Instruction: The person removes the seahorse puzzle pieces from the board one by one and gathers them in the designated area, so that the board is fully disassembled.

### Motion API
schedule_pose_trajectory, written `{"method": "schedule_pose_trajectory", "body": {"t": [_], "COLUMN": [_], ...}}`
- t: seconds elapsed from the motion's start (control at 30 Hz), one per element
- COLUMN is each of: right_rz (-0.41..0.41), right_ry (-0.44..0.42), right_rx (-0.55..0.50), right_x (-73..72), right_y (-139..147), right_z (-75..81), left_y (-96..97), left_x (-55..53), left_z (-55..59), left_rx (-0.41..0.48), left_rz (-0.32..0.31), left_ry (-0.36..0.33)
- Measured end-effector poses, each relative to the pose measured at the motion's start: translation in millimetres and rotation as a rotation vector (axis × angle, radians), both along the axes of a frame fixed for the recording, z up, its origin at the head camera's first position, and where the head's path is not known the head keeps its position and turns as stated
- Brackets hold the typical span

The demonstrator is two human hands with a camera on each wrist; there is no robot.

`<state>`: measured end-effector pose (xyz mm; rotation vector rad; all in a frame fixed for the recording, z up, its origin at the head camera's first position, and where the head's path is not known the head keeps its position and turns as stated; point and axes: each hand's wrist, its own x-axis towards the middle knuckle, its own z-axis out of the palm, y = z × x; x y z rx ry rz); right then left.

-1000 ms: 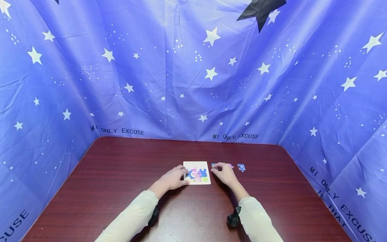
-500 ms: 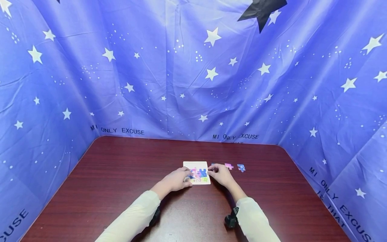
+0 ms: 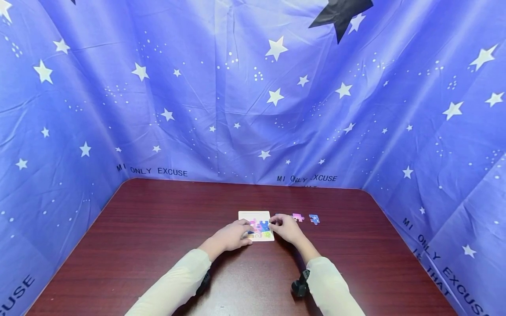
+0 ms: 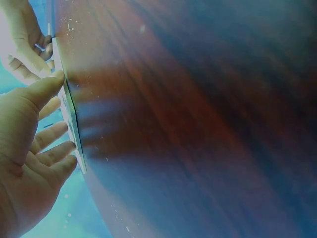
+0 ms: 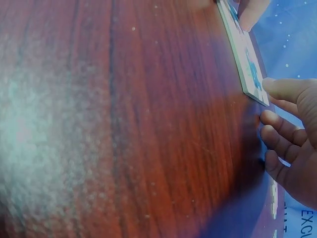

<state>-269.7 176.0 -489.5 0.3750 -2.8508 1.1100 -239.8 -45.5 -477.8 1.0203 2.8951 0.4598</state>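
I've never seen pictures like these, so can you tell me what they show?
These are a person's left hand and right hand. The wide picture comes from a camera on the head; the tilted ones come from black wrist cameras. On the brown table lies a puzzle board. The left hand rests on it; the right hand is at its right edge, but I can't tell if it pinches anything. A pink puzzle piece and a blue puzzle piece lie right of the board.
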Motion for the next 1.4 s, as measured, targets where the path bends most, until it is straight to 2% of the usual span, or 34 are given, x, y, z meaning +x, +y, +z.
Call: {"method": "schedule_pose_trajectory", "body": {"t": [0.5, 0.73, 1.03, 1.4], "right_rz": [0.032, 0.063, 0.128, 0.105], "right_ry": [-0.045, -0.047, -0.073, -0.108], "right_rx": [0.046, 0.095, 0.094, 0.056], "right_x": [-2.3, -5.4, -8.8, -7.5], "right_y": [-4.6, -4.5, -2.8, -6.2], "right_z": [2.8, 2.0, 3.5, 7.1], "left_y": [0.6, -0.2, 0.3, 1.1], "left_x": [-2.2, -3.1, -3.1, -4.2], "left_z": [-2.8, -3.6, -3.1, -5.6], "left_rx": [-0.013, -0.007, -0.008, -0.002], "left_rz": [-0.057, -0.059, -0.038, -0.034], "left_ry": [0.058, 0.064, 0.044, 0.043]}}
